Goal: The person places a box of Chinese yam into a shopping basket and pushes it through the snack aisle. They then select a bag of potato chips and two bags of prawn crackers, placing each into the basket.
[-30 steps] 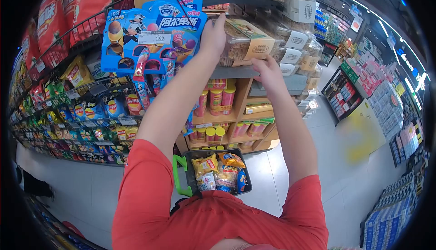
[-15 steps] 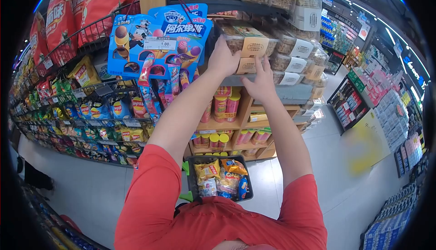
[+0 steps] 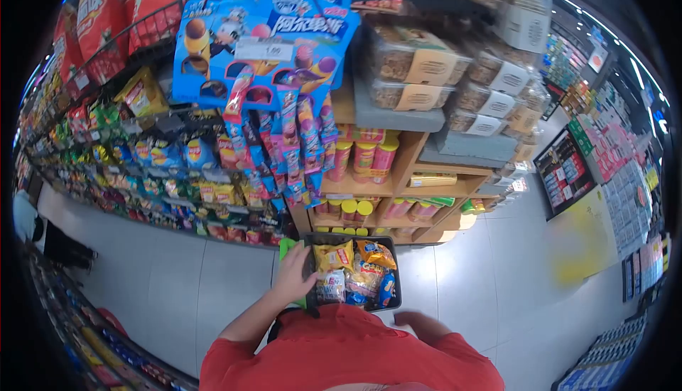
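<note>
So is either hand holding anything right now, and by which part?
The left hand rests on the left rim of the shopping basket, by its green handle; a closed grip cannot be confirmed. The right hand holds nothing.

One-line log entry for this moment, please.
left hand: on shopping basket rim | right hand: low beside basket, empty | snack bags: in basket

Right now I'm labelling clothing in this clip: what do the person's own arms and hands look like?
Both arms wear short red sleeves, forearms uncovered. The left hand and right hand are bare: no gloves, watch or rings visible.
</note>
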`<state>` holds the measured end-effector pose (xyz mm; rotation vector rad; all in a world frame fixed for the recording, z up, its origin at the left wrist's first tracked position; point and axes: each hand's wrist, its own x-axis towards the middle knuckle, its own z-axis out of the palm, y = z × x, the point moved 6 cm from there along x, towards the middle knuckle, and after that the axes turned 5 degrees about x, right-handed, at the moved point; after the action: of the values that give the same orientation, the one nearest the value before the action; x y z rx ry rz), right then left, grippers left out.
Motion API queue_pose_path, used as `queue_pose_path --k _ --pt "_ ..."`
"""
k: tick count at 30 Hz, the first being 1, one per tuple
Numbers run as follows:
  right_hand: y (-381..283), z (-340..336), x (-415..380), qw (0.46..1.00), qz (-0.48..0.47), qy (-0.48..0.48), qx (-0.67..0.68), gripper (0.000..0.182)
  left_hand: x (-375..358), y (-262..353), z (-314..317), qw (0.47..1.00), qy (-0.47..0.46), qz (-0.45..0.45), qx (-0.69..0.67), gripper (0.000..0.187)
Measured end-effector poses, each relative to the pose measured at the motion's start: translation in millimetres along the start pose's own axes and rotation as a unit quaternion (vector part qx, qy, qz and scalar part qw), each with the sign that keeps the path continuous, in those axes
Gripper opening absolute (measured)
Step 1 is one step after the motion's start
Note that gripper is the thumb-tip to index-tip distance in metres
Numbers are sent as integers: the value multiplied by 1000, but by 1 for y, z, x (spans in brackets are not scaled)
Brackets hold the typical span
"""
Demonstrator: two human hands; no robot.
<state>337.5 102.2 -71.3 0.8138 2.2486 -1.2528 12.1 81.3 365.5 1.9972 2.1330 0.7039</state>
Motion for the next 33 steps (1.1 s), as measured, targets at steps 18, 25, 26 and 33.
queue_pose_path --k 18,25,26,33 --pt "-155 -125 -14 733 59 323 596 36 -34 -114 -12 985 -65 -141 75 67" --pt "-219 7 -18 795 156 281 514 40 -30 -136 42 965 -227 124 38 43" --pt "-219 51 -28 824 243 222 461 47 -32 -133 41 951 -260 153 67 38" --pt "-310 197 -165 731 489 111 462 45 -35 -144 42 961 -171 215 -40 25"
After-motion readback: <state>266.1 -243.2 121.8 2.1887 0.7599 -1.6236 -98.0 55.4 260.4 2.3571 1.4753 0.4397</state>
